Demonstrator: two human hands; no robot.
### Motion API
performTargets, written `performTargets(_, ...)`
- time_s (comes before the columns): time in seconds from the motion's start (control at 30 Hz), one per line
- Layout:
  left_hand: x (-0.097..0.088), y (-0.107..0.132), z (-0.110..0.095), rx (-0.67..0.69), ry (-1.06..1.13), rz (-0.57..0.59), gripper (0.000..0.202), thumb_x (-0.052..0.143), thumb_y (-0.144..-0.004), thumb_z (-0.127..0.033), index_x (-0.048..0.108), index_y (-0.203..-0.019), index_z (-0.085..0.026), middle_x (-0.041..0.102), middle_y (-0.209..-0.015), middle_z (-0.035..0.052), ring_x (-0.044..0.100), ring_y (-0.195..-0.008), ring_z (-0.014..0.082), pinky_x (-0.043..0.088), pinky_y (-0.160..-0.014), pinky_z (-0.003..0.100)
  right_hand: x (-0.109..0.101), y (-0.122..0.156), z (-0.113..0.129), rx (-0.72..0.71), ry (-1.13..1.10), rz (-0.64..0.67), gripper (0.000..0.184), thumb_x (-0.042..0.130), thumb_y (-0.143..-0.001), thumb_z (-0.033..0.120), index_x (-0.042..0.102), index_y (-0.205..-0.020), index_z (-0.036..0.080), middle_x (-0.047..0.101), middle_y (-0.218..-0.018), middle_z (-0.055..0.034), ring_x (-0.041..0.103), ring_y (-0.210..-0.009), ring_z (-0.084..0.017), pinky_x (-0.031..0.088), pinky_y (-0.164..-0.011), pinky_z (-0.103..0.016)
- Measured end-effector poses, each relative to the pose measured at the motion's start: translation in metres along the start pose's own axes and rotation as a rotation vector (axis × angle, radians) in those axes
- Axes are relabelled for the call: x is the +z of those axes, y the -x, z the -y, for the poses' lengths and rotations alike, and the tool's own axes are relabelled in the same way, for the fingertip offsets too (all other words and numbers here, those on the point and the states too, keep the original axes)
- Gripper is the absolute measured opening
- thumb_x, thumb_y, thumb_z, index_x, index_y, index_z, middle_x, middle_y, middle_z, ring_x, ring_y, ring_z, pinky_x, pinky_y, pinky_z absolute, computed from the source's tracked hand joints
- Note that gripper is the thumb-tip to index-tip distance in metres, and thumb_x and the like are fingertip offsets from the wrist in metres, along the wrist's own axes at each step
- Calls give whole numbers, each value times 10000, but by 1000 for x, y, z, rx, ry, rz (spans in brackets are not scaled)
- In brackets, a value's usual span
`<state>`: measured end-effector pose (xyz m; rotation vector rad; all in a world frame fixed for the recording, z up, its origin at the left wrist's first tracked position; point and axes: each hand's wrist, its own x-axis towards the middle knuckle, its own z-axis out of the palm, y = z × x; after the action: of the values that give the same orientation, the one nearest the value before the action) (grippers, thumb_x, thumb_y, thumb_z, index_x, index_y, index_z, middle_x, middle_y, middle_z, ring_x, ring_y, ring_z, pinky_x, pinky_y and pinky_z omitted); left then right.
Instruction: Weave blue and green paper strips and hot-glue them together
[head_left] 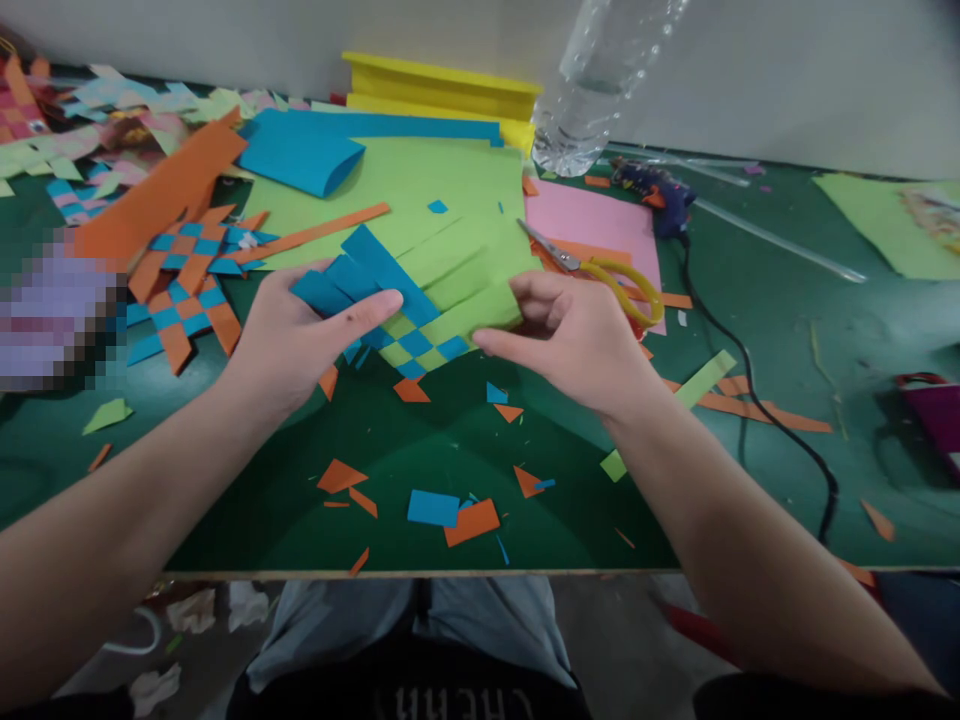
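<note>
A checkered weave of blue and light green paper strips (415, 345) is held up over the green table between my two hands. My left hand (300, 320) is closed on its blue strips, the thumb pressing on top and the other fingers hidden behind. At the opposite side my right hand (574, 335) pinches the ends of the green strips between thumb and fingers. Loose green strip ends fan out behind the checkered part. Just beyond my right hand lie scissors (600, 275) with yellow handles, blades pointing away to the left.
Woven orange-and-blue pieces (187, 250) lie at the left, near green paper sheets (442, 170). A clear plastic bottle (592, 90) stands at the back. A glue gun (664, 195) trails a black cord (750, 370) down the right side. Paper scraps (431, 507) litter the front.
</note>
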<state>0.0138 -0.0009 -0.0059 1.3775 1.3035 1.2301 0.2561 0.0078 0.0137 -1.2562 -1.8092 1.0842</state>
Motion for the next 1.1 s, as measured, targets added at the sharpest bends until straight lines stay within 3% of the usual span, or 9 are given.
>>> performTargets(0.1, -1, -2, 1, -43, 100, 37, 239, 866, -739, -391, 757, -901, -253, 782, -892, -86, 736, -875, 189, 630, -846, 338, 0, 0, -3, -28, -39, -140, 405, 832, -733, 334, 672, -1085, 213, 764, -931, -27, 730, -826, -222, 602, -781, -401)
performTargets(0.2, 0, -4, 1, -29, 127, 41, 209, 865, -738, -403, 763, -869, -275, 778, -870, -66, 737, -850, 188, 635, -810, 340, -1, 0, -5, -70, -21, -193, 460, 804, -768, 359, 644, -1185, 249, 766, -921, -11, 730, -836, -222, 607, -806, -417)
performTargets(0.43, 3, -5, -6, 21, 186, 121, 263, 826, -775, -416, 781, -1003, -291, 792, -929, 17, 755, -895, 239, 626, -790, 371, -2, 0, 0, -88, 11, -241, 421, 784, -803, 354, 654, -1187, 244, 750, -955, -30, 719, -935, -224, 596, -843, -390)
performTargets(0.57, 3, -2, -9, 52, 89, 172, 299, 855, -753, -339, 772, -1035, -284, 788, -943, 16, 753, -919, 222, 601, -890, 357, -1, 0, 1, -116, 25, -257, 323, 789, -799, 335, 689, -1086, 227, 757, -935, -30, 719, -908, -203, 599, -845, -370)
performTargets(0.7, 1, 1, -9, 171, -129, 131, 321, 848, -753, -355, 751, -1051, -289, 748, -982, 15, 711, -875, 198, 592, -795, 333, 1, 0, 1, -141, -18, -237, 220, 787, -802, 286, 708, -995, 215, 760, -948, -36, 722, -906, -192, 598, -860, -365)
performTargets(0.8, 0, 3, -10, 359, -278, 117, 476, 851, -751, -365, 690, -1196, -309, 684, -1121, 19, 656, -978, 200, 556, -858, 333, 2, 1, 0, -157, -55, -206, 196, 780, -813, 279, 714, -986, 215, 759, -945, -32, 727, -892, -190, 604, -841, -367)
performTargets(0.87, 0, 4, -11, 352, -317, 146, 588, 831, -778, -387, 612, -1320, -320, 657, -1231, 26, 632, -1102, 222, 527, -957, 350, 3, 2, 1, -167, -65, -195, 186, 779, -814, 274, 720, -979, 210, 759, -936, -28, 731, -880, -190, 606, -839, -369)
performTargets(0.97, 2, 6, -13, 316, -403, 163, 464, 820, -762, -483, 697, -1177, -315, 722, -1153, 7, 661, -1106, 255, 509, -997, 361, 5, 3, 1, -154, -57, -175, 174, 778, -813, 273, 728, -966, 208, 763, -924, -23, 736, -863, -186, 614, -832, -363)
performTargets(1.1, 5, 8, -16, 237, -507, 208, 276, 783, -770, -502, 774, -929, -277, 791, -1005, -4, 729, -977, 287, 549, -865, 353, 8, 3, -1, -187, -48, -155, 168, 789, -796, 265, 733, -947, 216, 774, -898, -4, 741, -836, -172, 633, -803, -342)
